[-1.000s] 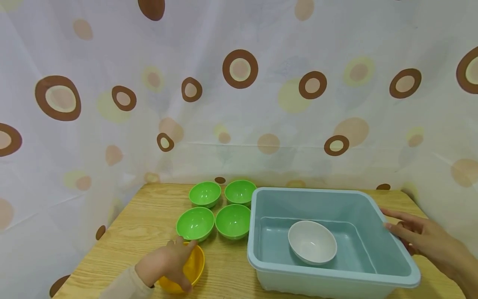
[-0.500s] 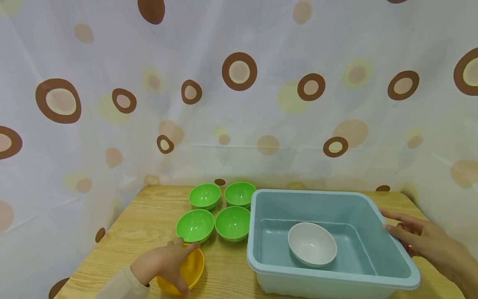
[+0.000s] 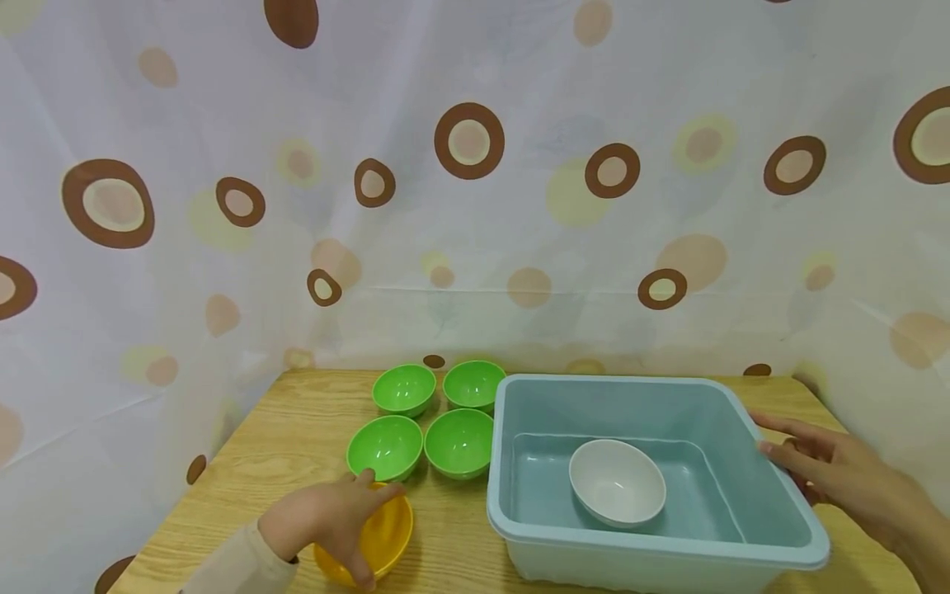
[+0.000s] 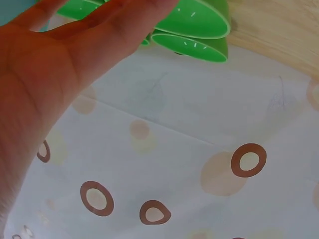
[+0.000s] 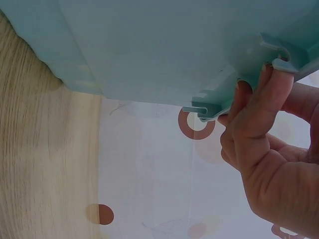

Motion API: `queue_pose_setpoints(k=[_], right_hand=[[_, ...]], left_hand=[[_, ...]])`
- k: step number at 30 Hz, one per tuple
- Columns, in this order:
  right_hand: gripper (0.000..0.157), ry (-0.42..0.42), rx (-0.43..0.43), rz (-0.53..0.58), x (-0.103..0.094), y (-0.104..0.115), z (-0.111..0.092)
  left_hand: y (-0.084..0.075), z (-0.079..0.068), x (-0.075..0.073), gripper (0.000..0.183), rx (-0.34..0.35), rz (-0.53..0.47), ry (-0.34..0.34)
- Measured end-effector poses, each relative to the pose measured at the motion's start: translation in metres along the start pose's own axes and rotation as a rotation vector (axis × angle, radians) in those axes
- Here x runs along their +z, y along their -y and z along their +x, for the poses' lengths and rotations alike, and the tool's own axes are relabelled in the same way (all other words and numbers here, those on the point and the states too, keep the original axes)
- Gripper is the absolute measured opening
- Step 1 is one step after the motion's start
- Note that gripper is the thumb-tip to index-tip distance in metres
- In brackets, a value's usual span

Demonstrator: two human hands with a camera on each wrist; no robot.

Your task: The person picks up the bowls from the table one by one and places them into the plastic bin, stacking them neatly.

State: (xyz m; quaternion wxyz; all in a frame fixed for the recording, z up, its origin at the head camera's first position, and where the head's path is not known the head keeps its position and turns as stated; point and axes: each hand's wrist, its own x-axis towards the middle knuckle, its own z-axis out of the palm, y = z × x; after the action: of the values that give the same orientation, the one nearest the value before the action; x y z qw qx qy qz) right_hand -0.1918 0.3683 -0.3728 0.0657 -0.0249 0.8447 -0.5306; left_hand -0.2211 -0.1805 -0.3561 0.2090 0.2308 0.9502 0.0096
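Note:
My left hand [image 3: 326, 520] spans an orange bowl [image 3: 392, 528] at the front left of the table, index finger at its far rim and thumb at its near rim. The left wrist view catches this hand's stretched fingers [image 4: 119, 30], with the orange bowl out of sight. At the right, my right hand [image 3: 839, 470] grips the side rim of a light blue plastic tub [image 3: 653, 540]. In the right wrist view its fingertips [image 5: 244, 87] curl up under the rim of the tub. A white bowl [image 3: 618, 483] sits inside the tub.
Several green bowls stand in two rows left of the tub, including a near left one [image 3: 384, 450] just behind the orange bowl. The wooden table [image 3: 275, 445] ends at the back against a patterned curtain [image 3: 475, 247].
The orange bowl has shifted slightly to the right under my left hand during the last half second. My right hand keeps its place on the tub. The head view has turned slightly.

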Motion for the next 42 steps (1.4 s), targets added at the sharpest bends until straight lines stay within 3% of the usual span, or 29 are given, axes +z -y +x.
queue_pose_setpoints(k=[10, 13, 15, 20, 23, 30, 35, 42], right_hand=[[0.037, 0.028, -0.013, 0.006, 0.001, 0.002, 0.004], [0.041, 0.023, 0.016, -0.006, 0.002, 0.002, 0.005], [0.052, 0.021, 0.026, -0.025, 0.002, 0.003, 0.005], [0.063, 0.022, 0.047, -0.034, 0.003, 0.003, 0.005], [0.055, 0.026, 0.056, -0.022, 0.003, 0.002, 0.004], [0.048, 0.017, 0.064, -0.035, 0.0, -0.004, -0.001], [0.036, -0.003, 0.035, -0.037, 0.001, -0.005, -0.001], [0.036, 0.009, 0.031, -0.039, 0.001, -0.004, 0.003]], left_hand=[[-0.015, -0.011, -0.026, 0.104, 0.148, 0.041, -0.048], [-0.021, -0.015, -0.039, 0.104, 0.197, 0.036, -0.06], [-0.025, -0.017, -0.048, 0.103, 0.229, 0.045, -0.081], [-0.035, -0.021, -0.069, 0.102, 0.307, 0.104, -0.187], [-0.042, -0.021, -0.081, 0.101, 0.352, 0.161, -0.251], [-0.065, -0.007, -0.104, 0.1, 0.345, 0.205, -0.223], [-0.082, 0.006, -0.118, 0.1, 0.408, 0.211, -0.231], [-0.11, 0.024, -0.13, 0.101, 0.473, 0.202, -0.223]])
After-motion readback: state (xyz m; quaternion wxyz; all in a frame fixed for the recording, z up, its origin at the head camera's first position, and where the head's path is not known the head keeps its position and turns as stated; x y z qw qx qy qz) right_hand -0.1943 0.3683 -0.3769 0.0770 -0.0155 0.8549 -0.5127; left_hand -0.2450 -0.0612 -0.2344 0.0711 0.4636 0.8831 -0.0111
